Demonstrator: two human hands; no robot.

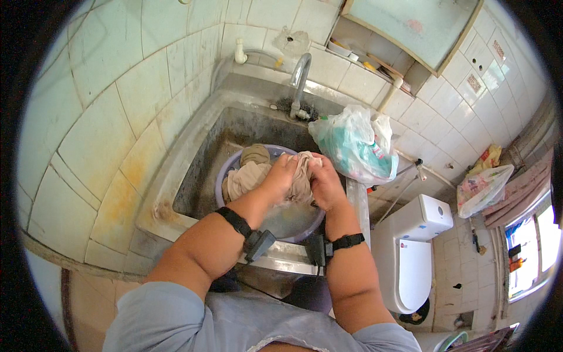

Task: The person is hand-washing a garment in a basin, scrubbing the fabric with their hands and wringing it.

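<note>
While left hand (280,176) and right hand (327,185) both grip beige cloth (302,178), fingers curled closed | cloth: bunched between them, over purple basin (219,189) in sink (157,216) | risk — likely-wet fabric could slip if either hold loosens, splashing water (288,220) out.

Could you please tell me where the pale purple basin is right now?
In the head view, near the centre, the pale purple basin sits inside the sink, in front of the faucet and left of the bulging plastic bag.
</note>
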